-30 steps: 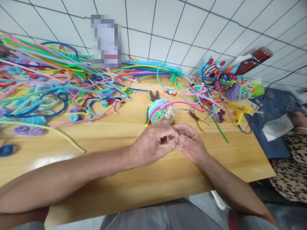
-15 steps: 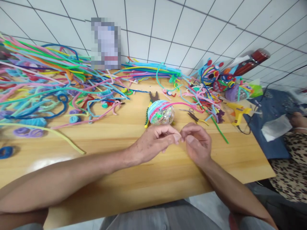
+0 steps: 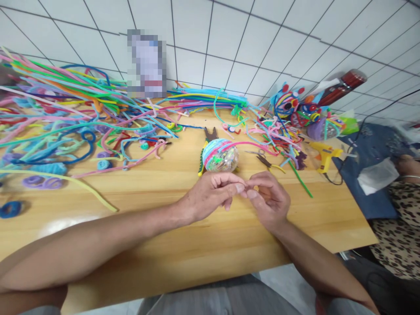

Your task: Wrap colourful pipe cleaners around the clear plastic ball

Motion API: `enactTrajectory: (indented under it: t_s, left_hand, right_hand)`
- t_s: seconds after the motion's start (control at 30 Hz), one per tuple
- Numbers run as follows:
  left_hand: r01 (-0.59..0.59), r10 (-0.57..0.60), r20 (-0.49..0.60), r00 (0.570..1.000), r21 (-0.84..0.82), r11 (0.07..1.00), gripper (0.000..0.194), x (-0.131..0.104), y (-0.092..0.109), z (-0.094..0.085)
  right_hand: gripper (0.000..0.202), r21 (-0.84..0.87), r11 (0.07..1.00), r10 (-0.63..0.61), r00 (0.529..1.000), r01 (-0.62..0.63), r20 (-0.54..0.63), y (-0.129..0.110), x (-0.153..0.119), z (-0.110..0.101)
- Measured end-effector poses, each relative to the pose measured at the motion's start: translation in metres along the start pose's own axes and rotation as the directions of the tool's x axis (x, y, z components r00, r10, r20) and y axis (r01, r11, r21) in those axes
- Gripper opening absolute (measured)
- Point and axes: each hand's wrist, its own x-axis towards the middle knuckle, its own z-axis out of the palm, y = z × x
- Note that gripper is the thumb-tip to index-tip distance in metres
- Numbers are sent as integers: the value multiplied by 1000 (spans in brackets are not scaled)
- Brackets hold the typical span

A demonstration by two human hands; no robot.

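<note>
Above the bare near part of the wooden table (image 3: 203,258), the left hand (image 3: 213,197) and right hand (image 3: 272,201) meet at the fingertips; the left thumb is pressed against its forefinger, while the right thumb and forefinger curl up to the same spot, and whether they close fully I cannot tell; anything caught there is too small to make out. Just beyond the left hand sits a clear ball (image 3: 227,159), partly wrapped in blue and pink fuzzy stems, with green-handled pliers (image 3: 201,162) behind and beside it. The main risk, I would judge, is a slip at the fingertips, since so small a hold leaves little margin; a dropped scrap could be hard to find near the tangled stems (image 3: 278,131). A knock from the left knuckles could set the ball rolling, being round; a pink strand (image 3: 252,143) reaching right from it could catch on a passing hand and tug it along, perhaps onto the small pliers (image 3: 265,162). Farther right, the yellow glue gun (image 3: 323,157) could burn if hot, which cannot be seen; its cord (image 3: 334,180) could snag a sleeve; the yellow stem (image 3: 90,189) near the left forearm might be swept aside.
</note>
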Motion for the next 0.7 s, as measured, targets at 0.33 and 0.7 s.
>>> enactTrajectory:
  t_s: [0.33, 0.7]
  left_hand:
    - [64, -66, -25, 998, -88, 994, 38, 1, -2, 0]
    - [-9, 9, -107, 994, -6, 1000, 51, -5, 8, 5]
  right_hand:
    - [34, -214, 955, -213, 977, 205, -15, -5, -5, 0]
    - [63, -71, 975, -199, 969, 211, 144, -7, -22, 7]
